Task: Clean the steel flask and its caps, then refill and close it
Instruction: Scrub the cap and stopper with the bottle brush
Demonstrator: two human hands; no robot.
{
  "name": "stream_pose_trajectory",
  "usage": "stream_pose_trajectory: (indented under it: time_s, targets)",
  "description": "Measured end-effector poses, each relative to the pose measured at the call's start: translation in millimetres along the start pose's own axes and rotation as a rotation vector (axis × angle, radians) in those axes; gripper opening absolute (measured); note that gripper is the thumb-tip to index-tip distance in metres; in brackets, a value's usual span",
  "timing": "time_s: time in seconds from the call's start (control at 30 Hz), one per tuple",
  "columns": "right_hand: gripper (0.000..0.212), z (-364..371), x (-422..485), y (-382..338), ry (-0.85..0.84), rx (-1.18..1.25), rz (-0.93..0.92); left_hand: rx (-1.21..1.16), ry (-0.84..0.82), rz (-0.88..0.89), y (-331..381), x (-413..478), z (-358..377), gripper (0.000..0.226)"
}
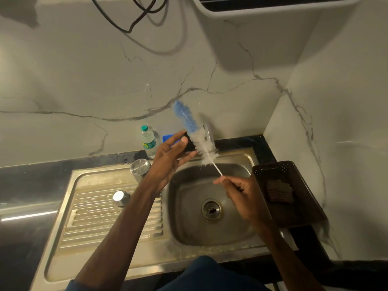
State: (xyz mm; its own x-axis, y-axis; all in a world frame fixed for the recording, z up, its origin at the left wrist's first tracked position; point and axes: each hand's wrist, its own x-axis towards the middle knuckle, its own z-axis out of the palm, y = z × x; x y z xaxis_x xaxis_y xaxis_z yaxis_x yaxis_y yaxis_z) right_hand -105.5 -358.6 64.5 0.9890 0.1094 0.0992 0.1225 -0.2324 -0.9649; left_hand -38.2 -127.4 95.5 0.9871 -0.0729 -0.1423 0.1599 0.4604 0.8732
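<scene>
The left hand (170,156) is holding a black cap (190,144) up over the sink (237,160). Its thumb and lower fingers are pinching the cap's sides, while the index finger is lying straighter above. The right hand (241,196) is gripping the thin stem of the brush (195,131) with its fingers curled close around it, and the bristles are lying against the black cap. The flask (140,169) is standing on the drainboard left of the basin, just beside the left forearm. A steel cap (120,198) is sitting nearer, a little apart from the flask. A bottle (148,141) is standing behind on the counter.

The black cap is looking small, light and probably slick with water, so pinching it by the rim is making sense, since it is leaving the faces open to the bristles. The stem is likely flexing under pressure; gripping nearer the bristles would be giving firmer control. The flask is looking rigid and smooth, likely slippery when wet, so it is wanting a full wrap around its body.
</scene>
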Motion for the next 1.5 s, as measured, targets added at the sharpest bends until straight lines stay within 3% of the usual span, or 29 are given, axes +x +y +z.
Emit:
stream_pose_trajectory:
  time_s: [0.1,0.27,0.47,0.6,0.77,0.83,0.97,1.1,1.23,1.33,1.43,1.5]
  targets:
    - [0.021,-1.1,-8.2,2.6,-0.021,-0.001,0.016,-0.002,0.014,0.003,0.6,-0.4,-7.8,0.045]
    - [0.021,4.2,4.8,-11.6,-0.018,0.054,0.063,0.094,-0.1,-0.037,-11.4,-6.9,-4.4,0.044]
    - [0.021,5.4,-4.3,-7.8,-0.054,0.068,0.077,-0.08,0.001,0.023,2.9,-3.5,-11.7,0.048]
    - [0.022,6.5,-3.2,-5.4,-0.068,0.104,0.121,0.016,-0.055,-0.008,-1.9,-12.9,-13.7,0.044]
    - [0.016,16.5,24.6,-21.7,0.085,0.075,0.081,0.104,-0.09,-0.028,-5.5,-22.1,-5.1,0.043]
    - [0.028,20.6,35.7,-25.5,0.133,0.059,0.064,0.096,-0.069,-0.049,-2.2,-22.3,-4.4,0.043]
    - [0.056,30.3,49.2,-34.7,0.065,-0.07,-0.041,0.057,-0.12,-0.123,-4.5,-27.8,-2.6,0.045]
    - [0.063,39.9,50.4,-35.7,-0.049,0.021,-0.1,-0.113,-0.139,-0.146,-10.1,-34.4,0.7,0.05]
    - [0.064,44.9,47.0,-34.0,-0.042,0.076,-0.117,-0.185,-0.196,-0.159,-15.0,-37.4,0.7,0.054]
    - [0.062,46.6,45.5,-34.8,-0.023,0.115,-0.088,0.031,-0.176,-0.143,-12.1,-39.4,3.1,0.051]
    - [0.062,44.1,44.8,-35.4,0.011,0.104,-0.065,0.405,-0.055,-0.014,-5.3,-39.5,0.6,0.041]
    - [0.063,42.1,44.5,-35.0,0.026,0.057,-0.059,0.485,-0.024,0.084,-2.0,-38.8,-3.9,0.035]
